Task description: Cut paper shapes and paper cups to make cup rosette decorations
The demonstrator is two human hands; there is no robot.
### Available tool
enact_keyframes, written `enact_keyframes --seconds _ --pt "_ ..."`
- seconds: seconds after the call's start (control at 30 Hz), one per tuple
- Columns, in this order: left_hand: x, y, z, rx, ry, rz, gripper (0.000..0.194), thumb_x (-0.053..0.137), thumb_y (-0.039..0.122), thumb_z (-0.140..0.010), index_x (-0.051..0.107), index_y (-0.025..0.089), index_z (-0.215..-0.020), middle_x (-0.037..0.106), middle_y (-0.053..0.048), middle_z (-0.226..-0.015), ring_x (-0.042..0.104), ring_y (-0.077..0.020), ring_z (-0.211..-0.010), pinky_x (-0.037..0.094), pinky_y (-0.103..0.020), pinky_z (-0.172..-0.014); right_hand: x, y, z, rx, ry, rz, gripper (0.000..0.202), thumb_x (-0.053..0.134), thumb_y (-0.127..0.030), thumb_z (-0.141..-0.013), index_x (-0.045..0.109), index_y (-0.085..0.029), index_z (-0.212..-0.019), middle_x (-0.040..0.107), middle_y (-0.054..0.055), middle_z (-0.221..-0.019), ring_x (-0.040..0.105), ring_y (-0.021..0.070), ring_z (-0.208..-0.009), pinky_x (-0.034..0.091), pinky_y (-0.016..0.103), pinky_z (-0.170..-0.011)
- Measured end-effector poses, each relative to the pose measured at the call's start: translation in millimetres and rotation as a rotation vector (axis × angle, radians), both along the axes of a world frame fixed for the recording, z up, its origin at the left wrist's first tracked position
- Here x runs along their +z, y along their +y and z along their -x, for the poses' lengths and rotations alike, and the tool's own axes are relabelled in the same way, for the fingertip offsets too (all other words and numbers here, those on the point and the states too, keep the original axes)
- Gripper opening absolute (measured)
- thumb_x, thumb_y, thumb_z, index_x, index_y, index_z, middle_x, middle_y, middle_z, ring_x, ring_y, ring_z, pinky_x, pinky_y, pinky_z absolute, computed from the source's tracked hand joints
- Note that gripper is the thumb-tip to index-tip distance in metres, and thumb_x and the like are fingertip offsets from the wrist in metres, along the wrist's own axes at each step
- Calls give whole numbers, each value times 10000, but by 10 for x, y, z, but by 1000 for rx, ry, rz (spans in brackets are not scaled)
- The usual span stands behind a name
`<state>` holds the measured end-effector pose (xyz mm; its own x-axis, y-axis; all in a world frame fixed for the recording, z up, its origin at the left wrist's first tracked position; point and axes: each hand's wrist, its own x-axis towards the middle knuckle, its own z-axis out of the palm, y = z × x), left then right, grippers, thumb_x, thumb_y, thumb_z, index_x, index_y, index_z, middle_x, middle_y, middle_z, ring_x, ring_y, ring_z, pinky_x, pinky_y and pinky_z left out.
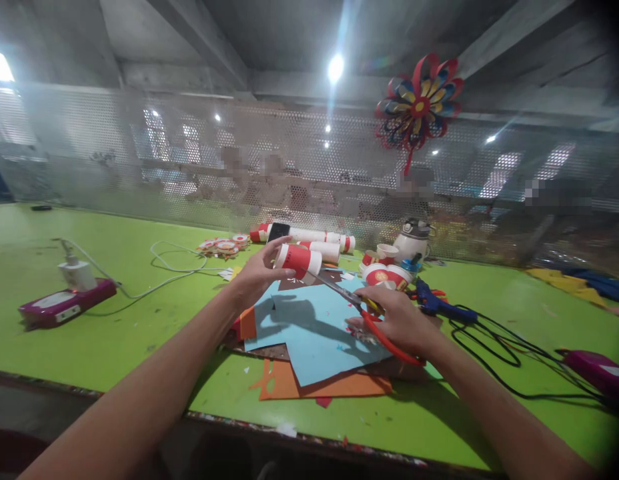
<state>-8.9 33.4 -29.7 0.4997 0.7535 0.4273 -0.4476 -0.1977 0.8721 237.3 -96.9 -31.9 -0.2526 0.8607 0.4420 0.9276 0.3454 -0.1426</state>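
Observation:
My left hand [266, 265] is closed around a red and white paper cup [298, 261], tilted on its side above the table. In my right hand [397, 317] is a pair of scissors [362, 308] with red handles. The blades point left and their tips are at the cup's lower edge; whether they cut into it I cannot tell. Below both hands lie light blue paper sheets [314, 347], with an orange sheet [324, 385] sticking out underneath. Small paper scraps are scattered on the blue paper.
Stacked paper cups [317, 237] lie behind, near a phone [278, 232]. Cup pieces [384, 275], a white kettle [412, 241] and a blue glue gun [442, 303] are at right. Purple power strips [69, 303] with cables lie on the green table [139, 333]. A perforated screen [289, 173] stands behind.

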Motion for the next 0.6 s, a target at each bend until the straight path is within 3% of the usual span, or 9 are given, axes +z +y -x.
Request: enact_keyframes --seconds 0.1,0.17,0.37,0.47,0.6 --pt "10 1 -5 -73 -66 40 536 700 183 -697 531 155 -1205 625 -88 -1009 576 -179 -883 451 -277 -781 -3 -4 11 -13 -78 -18 332 596 -464 -806 604 -156 -932 608 86 -864 532 217 -788 417 317 -681" --pt "17 -4 -19 -49 -91 70 460 666 223 -742 547 135 -1178 623 -94 -1002 570 -167 -871 444 -267 -778 -9 -8 16 -32 -109 -17 329 589 -457 -813 604 -157 -948 585 92 -865 520 219 -787 415 319 -684" --pt "12 -2 -39 21 -84 71 486 702 212 -703 547 154 -1159 606 -89 -1023 564 -170 -870 457 -281 -764 -40 -10 31 -59 -123 -29 386 581 -469 -810 598 -153 -1032 559 102 -880 514 220 -780 425 328 -697" --pt "-3 27 -24 15 -60 69 432 692 239 -705 554 147 -1104 603 -104 -1010 574 -200 -843 496 -347 -721 -38 -4 31 -56 -75 -31 355 586 -468 -807 604 -163 -988 570 100 -891 520 221 -801 428 331 -711" --pt "-11 73 1 42 -38 69 389 684 240 -706 557 146 -1062 604 -109 -1026 583 -194 -817 513 -340 -676 -17 6 9 -43 50 46 387 619 -479 -776 595 -170 -1008 611 99 -968 541 234 -878 436 355 -762"
